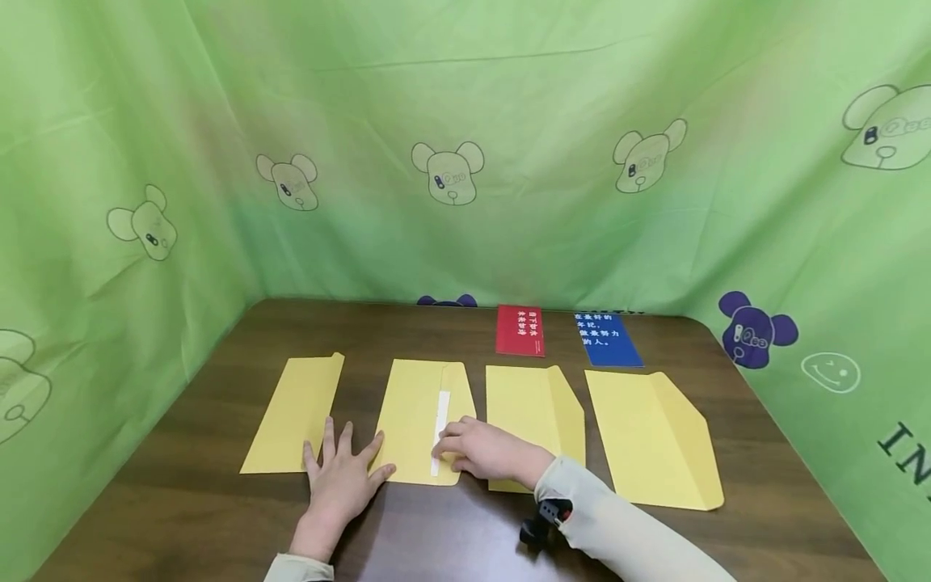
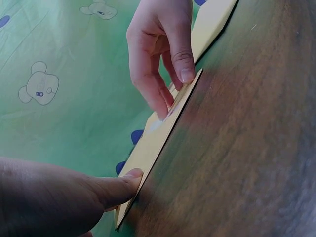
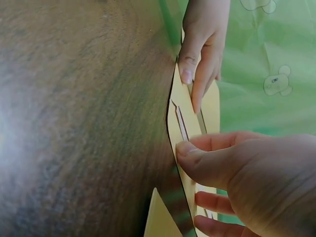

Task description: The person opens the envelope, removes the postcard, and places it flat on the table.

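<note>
Left hand (image 1: 342, 477): spread, its thumb on the lower left corner of a yellow envelope (image 1: 410, 412).
Right hand (image 1: 490, 450): fingers bent at the white strip (image 1: 440, 419) on this envelope (whether they pinch it, we cannot tell).
Yellow envelope: on the wood-grained table (image 1: 167, 501), second from left in a row of four.
Farther back: a red card (image 1: 520, 331), a blue card (image 1: 612, 344).

Right sleeve (image 1: 633, 517) pale off-white, long, lightly creased; left sleeve (image 1: 294, 569) same tone, only its wrist end visible. Small blocky black device (image 1: 534, 532) under the right one, hint of red. Fingers (image 1: 330, 439) bare.
</note>
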Tool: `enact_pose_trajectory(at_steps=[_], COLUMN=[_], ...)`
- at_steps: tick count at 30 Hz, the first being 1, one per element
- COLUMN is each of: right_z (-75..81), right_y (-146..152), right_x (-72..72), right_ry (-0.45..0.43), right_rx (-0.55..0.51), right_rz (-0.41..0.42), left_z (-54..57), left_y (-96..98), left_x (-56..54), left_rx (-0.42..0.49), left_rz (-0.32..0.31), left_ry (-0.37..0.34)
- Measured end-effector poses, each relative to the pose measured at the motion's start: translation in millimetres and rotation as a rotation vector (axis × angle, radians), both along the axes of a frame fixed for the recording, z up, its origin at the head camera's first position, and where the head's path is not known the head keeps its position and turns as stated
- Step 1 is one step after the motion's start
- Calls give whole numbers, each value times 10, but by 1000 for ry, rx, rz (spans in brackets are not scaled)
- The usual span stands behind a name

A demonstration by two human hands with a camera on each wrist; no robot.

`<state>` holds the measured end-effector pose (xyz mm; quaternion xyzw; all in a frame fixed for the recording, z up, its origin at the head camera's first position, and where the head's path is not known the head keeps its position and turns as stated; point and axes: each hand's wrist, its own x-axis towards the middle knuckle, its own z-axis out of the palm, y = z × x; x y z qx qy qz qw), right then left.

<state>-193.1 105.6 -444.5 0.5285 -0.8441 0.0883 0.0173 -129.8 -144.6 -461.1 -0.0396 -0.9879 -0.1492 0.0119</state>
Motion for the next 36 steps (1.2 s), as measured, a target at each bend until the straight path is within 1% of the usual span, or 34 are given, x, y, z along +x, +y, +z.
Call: enact_pose_trajectory(at_steps=[3,5,7,11,16,21,23,25,27,31,34,36], right_z=[-25,-40,-51,-52,-25,-14,-18,-32,-46,-64,-70,-79], right_y=[17,26,27,26,11,5,1,-5,-12,-33,-50,-57], right_x=[6,13,16,25,41,35,32,38,52,81,97,98], right_ry=[57,78,80,16,-121,-301,-388,-499,-620,-878,-1063,-1176], right_rx=[-17,-37,-57,-80,-122,-194,-255,-339,-427,-615,-775,-873], right_rz=[26,33,40,9,-90,-238,-302,-356,-429,-544,-574,-578], left_z=[-2,-2,-1,-2,0,13,21,31,38,56,79,103], left_y=[4,4,3,2,3,13,14,18,22,32,49,58], left_x=[8,13,17,21,23,18,16,18,17,3,-18,-27], left_rx=[1,8,12,11,9,6,1,-5,-13,-38,-75,-97], left_rz=[2,2,1,2,5,6,9,9,9,3,-8,-17], left_ry=[-2,-7,-16,-21,-17,-6,-4,-5,-8,-19,-30,-36])
